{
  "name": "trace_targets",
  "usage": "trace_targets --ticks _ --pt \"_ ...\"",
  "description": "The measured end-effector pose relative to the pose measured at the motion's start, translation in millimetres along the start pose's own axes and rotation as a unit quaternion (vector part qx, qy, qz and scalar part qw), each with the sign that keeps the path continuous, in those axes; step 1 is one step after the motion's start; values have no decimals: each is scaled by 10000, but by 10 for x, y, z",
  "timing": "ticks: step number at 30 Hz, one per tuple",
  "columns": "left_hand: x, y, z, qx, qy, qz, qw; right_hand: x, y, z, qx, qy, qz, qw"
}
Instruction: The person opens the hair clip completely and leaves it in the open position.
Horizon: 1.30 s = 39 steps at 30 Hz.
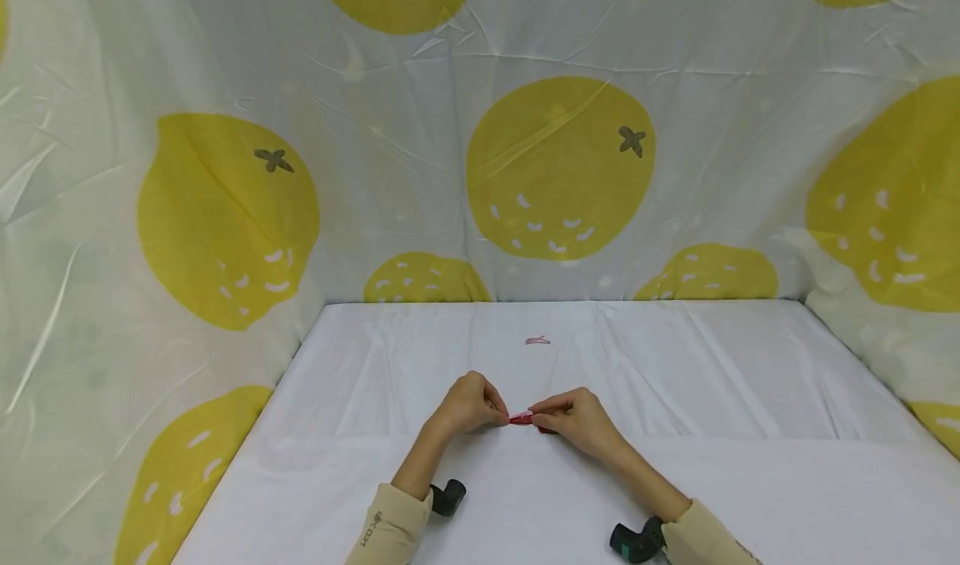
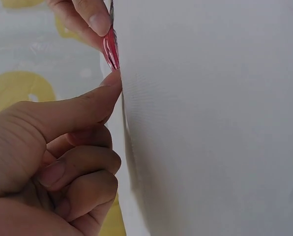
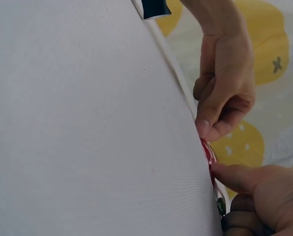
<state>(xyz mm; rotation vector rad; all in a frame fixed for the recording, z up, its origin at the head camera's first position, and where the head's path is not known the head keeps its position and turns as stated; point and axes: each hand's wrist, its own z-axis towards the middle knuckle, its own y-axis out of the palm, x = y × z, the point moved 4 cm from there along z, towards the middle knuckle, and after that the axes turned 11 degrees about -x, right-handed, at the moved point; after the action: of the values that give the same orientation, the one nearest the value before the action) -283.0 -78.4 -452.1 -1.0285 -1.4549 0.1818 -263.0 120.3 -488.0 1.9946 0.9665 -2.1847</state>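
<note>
A glossy red, slim snap hair clip (image 2: 111, 49) is stretched between both hands just over the white table. My left hand (image 1: 470, 403) pinches its left end between thumb and forefinger, the other fingers curled in. At the opposite end, my right hand (image 1: 581, 420) pinches it with thumb and fingertips. Both hands also show in the right wrist view, with the red clip (image 3: 208, 151) between their fingertips. A small dark red piece (image 1: 548, 430) shows under the right fingers; its kind is hard to tell. Fingertips cover both ends of the clip.
Farther back on the white table (image 1: 360, 382) lies a thin reddish open-shaped item (image 1: 537, 340), possibly another clip. A lemon-print cloth (image 1: 405, 173) hangs behind and along the sides. Black wrist devices (image 1: 448, 498) sit at both cuffs.
</note>
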Motion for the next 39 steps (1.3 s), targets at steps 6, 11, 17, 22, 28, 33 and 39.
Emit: trace_targets --ticks 6,11,17,22,28,33,39 --pt "-13 21 14 -104 163 -155 9997 28 -4 -1 40 97 227 9997" --pt "-12 39 11 -188 229 -152 9994 42 -4 -8 48 244 614 9978" --pt "9 -1 -1 -118 315 -366 9988 38 -15 -18 81 308 773 9965" --pt "63 -42 19 74 531 -729 9959 55 -32 -21 202 396 841 9955" --pt "101 -65 41 388 598 -947 9929 79 -80 -5 837 744 1188 9866" --pt "147 -65 58 552 847 -1002 9898 46 -84 0 766 834 1255 9856" --pt "155 -54 61 697 977 -1296 9843 -50 -33 -21 2 457 1129 9926"
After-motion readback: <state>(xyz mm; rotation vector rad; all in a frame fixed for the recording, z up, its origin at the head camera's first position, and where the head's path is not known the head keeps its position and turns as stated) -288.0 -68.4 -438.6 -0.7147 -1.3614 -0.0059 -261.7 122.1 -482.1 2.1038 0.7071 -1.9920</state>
